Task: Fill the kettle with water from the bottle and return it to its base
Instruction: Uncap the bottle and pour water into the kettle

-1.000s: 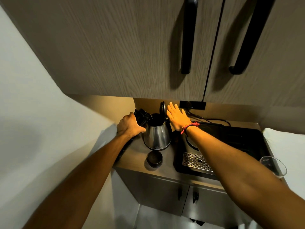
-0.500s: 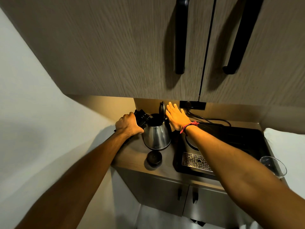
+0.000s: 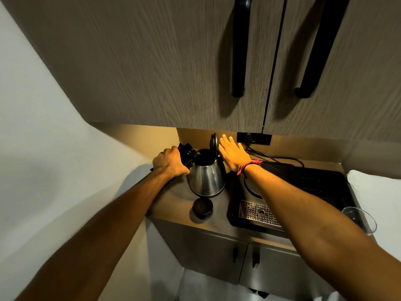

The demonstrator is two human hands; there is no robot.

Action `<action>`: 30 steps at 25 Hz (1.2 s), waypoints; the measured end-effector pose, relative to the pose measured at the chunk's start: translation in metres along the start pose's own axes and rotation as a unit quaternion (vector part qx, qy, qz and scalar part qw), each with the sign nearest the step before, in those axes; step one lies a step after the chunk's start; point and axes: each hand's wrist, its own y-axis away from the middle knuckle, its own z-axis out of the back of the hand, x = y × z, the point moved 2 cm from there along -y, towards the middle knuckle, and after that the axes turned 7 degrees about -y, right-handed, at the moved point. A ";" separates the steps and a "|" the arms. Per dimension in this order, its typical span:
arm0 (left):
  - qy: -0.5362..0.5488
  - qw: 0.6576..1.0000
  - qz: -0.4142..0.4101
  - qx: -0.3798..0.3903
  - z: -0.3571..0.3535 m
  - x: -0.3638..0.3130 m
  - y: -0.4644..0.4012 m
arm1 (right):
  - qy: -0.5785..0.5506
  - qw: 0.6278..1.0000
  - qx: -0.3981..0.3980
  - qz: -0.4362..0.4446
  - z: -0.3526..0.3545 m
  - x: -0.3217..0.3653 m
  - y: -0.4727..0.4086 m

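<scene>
Kettle (image 3: 206,178): steel, upright on counter (image 3: 173,203), lid (image 3: 214,141) hinged open, off its base.
Bottle (image 3: 188,153): dark, tipped, long axis slanting down-right, mouth at kettle's opening.
Left hand (image 3: 170,162): clenched round bottle, left of kettle.
Right hand (image 3: 233,153): flat, fingers spread, just beside raised lid.
Cap (image 3: 202,208): loose, in front of kettle.

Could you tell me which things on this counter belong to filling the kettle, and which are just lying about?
Part of the job:
- kettle, lid up
- dark bottle, tipped at the kettle's mouth in the left hand
- right hand, flat beside the lid
- round black cap

Just lying about:
- black tray
- metal grate
- glass
- cupboard handles
</scene>
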 end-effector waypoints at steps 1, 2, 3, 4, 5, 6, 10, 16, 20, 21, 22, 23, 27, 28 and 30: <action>-0.001 1.000 0.000 0.001 0.000 0.000 0.000 | -0.001 1.000 0.001 0.000 0.000 0.000 0.000; -0.002 1.000 0.001 0.003 0.000 -0.001 -0.001 | -0.002 1.000 0.001 0.001 0.001 0.000 0.000; -0.005 1.000 0.001 0.005 0.000 -0.001 -0.001 | -0.002 1.000 0.000 0.002 0.001 0.000 0.000; -0.009 1.000 0.001 0.008 0.000 -0.002 -0.001 | -0.001 1.000 -0.001 0.002 0.002 0.000 0.001; -0.012 1.000 0.001 0.010 0.001 -0.002 -0.001 | -0.004 1.000 -0.003 0.003 0.002 0.000 0.001; -0.014 1.000 0.001 0.012 0.001 -0.002 -0.001 | -0.007 1.000 -0.003 0.004 0.002 0.000 0.001; -0.023 1.000 -0.004 0.017 0.001 -0.003 -0.001 | -0.019 1.000 -0.004 0.001 0.003 0.000 0.002; -0.026 0.999 -0.009 0.021 0.001 -0.004 -0.003 | -0.049 0.999 -0.002 -0.005 0.003 0.001 0.003; -0.014 1.000 -0.009 0.022 0.000 -0.006 -0.004 | -0.046 0.999 0.006 -0.005 0.003 0.002 0.003; -0.005 1.000 -0.007 0.019 0.000 -0.006 -0.004 | -0.056 0.998 0.007 -0.007 0.003 0.002 0.002; 0.010 1.000 -0.004 0.015 -0.001 -0.005 -0.004 | -0.078 0.997 0.005 -0.014 0.004 0.003 0.002; 0.032 0.999 0.001 0.009 -0.003 -0.004 -0.005 | -0.104 0.994 0.002 -0.022 0.005 0.003 0.001; 0.163 0.987 0.017 0.002 -0.016 -0.004 -0.005 | -0.151 0.988 0.011 -0.015 0.011 0.012 -0.001; 0.197 0.980 0.021 0.002 -0.021 -0.005 -0.004 | -0.176 0.984 0.010 -0.015 0.012 0.017 -0.002; 0.274 0.961 0.040 -0.006 -0.031 -0.007 -0.001 | -0.225 0.974 0.006 -0.024 0.012 0.024 -0.007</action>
